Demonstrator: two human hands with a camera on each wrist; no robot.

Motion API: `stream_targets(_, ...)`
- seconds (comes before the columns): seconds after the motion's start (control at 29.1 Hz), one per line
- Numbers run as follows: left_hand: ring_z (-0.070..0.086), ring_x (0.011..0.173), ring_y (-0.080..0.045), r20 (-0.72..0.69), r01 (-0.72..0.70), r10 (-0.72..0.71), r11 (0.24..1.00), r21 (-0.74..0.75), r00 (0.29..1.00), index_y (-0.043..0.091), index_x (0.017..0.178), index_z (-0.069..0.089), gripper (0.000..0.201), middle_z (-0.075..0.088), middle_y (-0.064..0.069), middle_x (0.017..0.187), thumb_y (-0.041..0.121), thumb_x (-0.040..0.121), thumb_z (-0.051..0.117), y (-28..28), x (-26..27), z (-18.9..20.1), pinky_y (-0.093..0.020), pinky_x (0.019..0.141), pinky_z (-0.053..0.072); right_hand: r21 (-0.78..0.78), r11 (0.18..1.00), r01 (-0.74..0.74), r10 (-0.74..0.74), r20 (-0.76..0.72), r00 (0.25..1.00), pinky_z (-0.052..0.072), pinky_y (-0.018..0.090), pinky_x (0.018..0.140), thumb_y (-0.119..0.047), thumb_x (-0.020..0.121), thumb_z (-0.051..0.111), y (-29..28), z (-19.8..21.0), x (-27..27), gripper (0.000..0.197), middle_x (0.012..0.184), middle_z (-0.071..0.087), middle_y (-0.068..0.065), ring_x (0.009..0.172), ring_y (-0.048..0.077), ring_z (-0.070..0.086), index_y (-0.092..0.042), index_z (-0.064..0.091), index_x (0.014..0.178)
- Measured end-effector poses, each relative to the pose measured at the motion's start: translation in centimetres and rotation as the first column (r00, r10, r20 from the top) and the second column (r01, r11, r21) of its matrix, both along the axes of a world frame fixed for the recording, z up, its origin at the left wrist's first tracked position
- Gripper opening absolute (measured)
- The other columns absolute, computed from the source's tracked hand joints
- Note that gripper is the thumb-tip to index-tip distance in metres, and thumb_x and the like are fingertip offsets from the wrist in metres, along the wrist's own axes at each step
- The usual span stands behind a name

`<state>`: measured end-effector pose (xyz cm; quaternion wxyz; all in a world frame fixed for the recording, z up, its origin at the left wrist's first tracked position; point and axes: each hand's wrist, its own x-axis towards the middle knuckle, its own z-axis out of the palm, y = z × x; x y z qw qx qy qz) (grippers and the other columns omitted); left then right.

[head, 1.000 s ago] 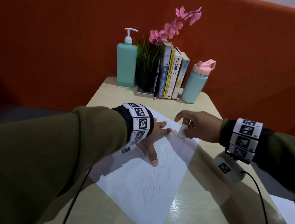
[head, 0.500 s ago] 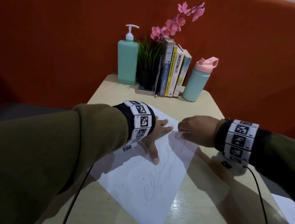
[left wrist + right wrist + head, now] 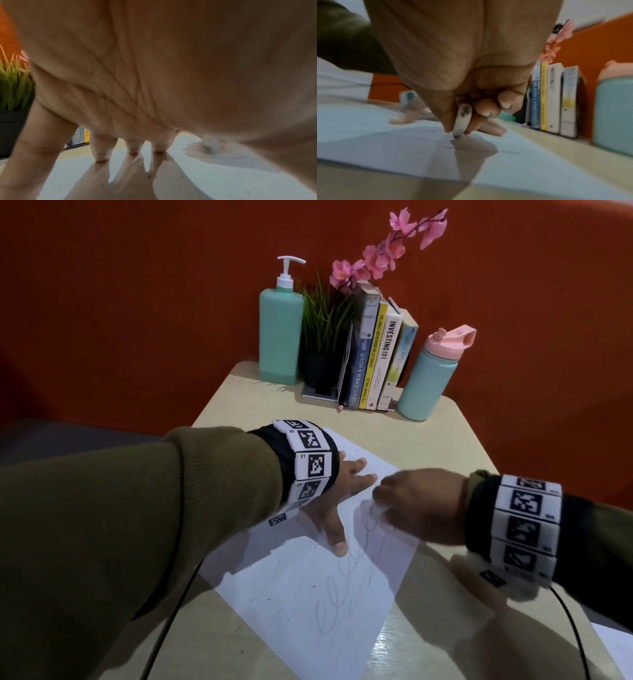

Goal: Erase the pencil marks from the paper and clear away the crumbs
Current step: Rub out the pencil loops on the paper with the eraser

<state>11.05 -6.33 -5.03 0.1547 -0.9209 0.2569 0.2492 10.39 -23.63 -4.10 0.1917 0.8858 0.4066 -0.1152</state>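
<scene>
A white sheet of paper with looping pencil marks lies skewed on the beige table. My left hand lies flat on the sheet's upper part, fingers spread and straight, fingertips pressing the paper. My right hand pinches a white eraser, smudged grey, between thumb and fingers. The eraser's tip touches the paper at the upper end of the marks. In the head view the eraser is blurred. Small dark crumbs dot the sheet's left part.
Along the table's back stand a green pump bottle, a potted grass plant with pink flowers, a row of books and a teal bottle with pink lid. A pencil tip shows by the books. Cables hang from both wrists.
My right hand has come down and leftward, bringing the eraser from above the sheet's edge onto the pencil marks. The left hand has stayed flat on the paper.
</scene>
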Motion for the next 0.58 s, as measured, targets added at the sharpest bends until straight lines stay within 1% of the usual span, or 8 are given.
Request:
stream_targets(0.03,-0.005,0.150,-0.032,0.000,-0.001,0.001,1.000,0.005,1.000,0.031,0.153,-0.019,0.134,-0.020,-0.001,0.162,0.083,0.061,0.064,0.0,0.1,0.0,-0.055,0.116,0.007,-0.010,1.000,-0.023,0.023,-0.023,0.999,0.049,0.034,0.080,-0.034,0.096,0.041,-0.1,-0.2,-0.5,0.026,0.110,0.058,0.001,0.099,0.024,0.059,-0.019,0.054,0.114)
stream_targets(0.07,-0.005,0.150,-0.032,-0.002,0.000,0.000,1.000,0.005,1.000,0.031,0.153,-0.020,0.134,-0.021,-0.001,0.162,0.083,0.061,0.064,0.0,0.1,0.0,-0.055,0.116,0.007,-0.023,1.000,-0.004,0.004,-0.025,1.000,0.049,0.033,0.079,-0.034,0.096,0.040,-0.1,0.0,-0.2,0.027,0.110,0.059,0.001,0.100,0.024,0.059,-0.019,0.053,0.114)
stream_targets(0.14,-0.006,0.150,-0.031,-0.004,0.007,-0.007,1.000,0.004,1.000,0.030,0.153,-0.020,0.133,-0.021,-0.002,0.162,0.081,0.064,0.065,-0.1,0.1,0.1,-0.055,0.117,0.007,-0.066,0.994,0.082,-0.080,0.034,0.996,0.052,0.036,0.080,-0.036,0.096,0.038,-0.3,0.4,1.7,0.027,0.107,0.062,0.001,0.094,0.025,0.060,-0.020,0.053,0.112)
stream_targets(0.21,-0.006,0.150,-0.032,-0.004,0.017,-0.017,1.000,0.000,1.000,0.030,0.153,-0.019,0.132,-0.021,-0.003,0.162,0.080,0.064,0.065,-0.2,0.0,0.2,-0.055,0.117,0.006,-0.090,0.989,0.120,-0.112,0.083,0.990,0.054,0.039,0.079,-0.038,0.096,0.037,-0.3,0.5,2.7,0.029,0.102,0.063,0.003,0.088,0.025,0.061,-0.019,0.054,0.111)
stream_targets(0.24,-0.006,0.150,-0.033,-0.007,0.016,-0.016,1.000,0.000,1.000,0.030,0.153,-0.020,0.133,-0.021,-0.003,0.162,0.080,0.064,0.065,-0.1,0.0,0.1,-0.056,0.116,0.006,-0.087,0.990,0.108,-0.102,0.078,0.992,0.054,0.039,0.079,-0.038,0.096,0.037,0.0,0.4,2.4,0.030,0.102,0.063,0.003,0.087,0.025,0.062,-0.019,0.054,0.112)
stream_targets(0.38,-0.005,0.150,-0.033,0.003,0.013,-0.013,1.000,0.019,1.000,0.031,0.152,-0.021,0.136,-0.020,-0.001,0.162,0.086,0.059,0.062,0.1,0.2,-0.2,-0.058,0.116,0.006,-0.058,0.998,0.011,-0.014,-0.043,0.999,0.050,0.035,0.076,-0.040,0.095,0.038,0.8,-0.6,-0.5,0.031,0.105,0.063,0.004,0.091,0.029,0.062,-0.020,0.054,0.111)
stream_targets(0.51,-0.005,0.150,-0.032,-0.001,0.019,-0.019,1.000,0.013,1.000,0.030,0.153,-0.021,0.132,-0.021,-0.003,0.162,0.081,0.065,0.064,-0.1,0.0,0.2,-0.056,0.116,0.008,-0.102,0.982,0.160,-0.157,0.037,0.987,0.054,0.040,0.078,-0.039,0.096,0.035,0.2,0.6,3.0,0.033,0.097,0.063,0.003,0.083,0.023,0.061,-0.019,0.056,0.113)
stream_targets(0.58,-0.005,0.150,-0.033,-0.004,0.023,-0.023,1.000,-0.004,1.000,0.032,0.153,-0.019,0.131,-0.020,-0.004,0.162,0.079,0.065,0.065,-0.1,-0.1,0.3,-0.056,0.116,0.007,-0.097,0.985,0.143,-0.139,0.048,0.989,0.054,0.037,0.077,-0.038,0.096,0.036,0.6,0.5,2.6,0.033,0.095,0.063,0.003,0.082,0.023,0.061,-0.019,0.056,0.113)
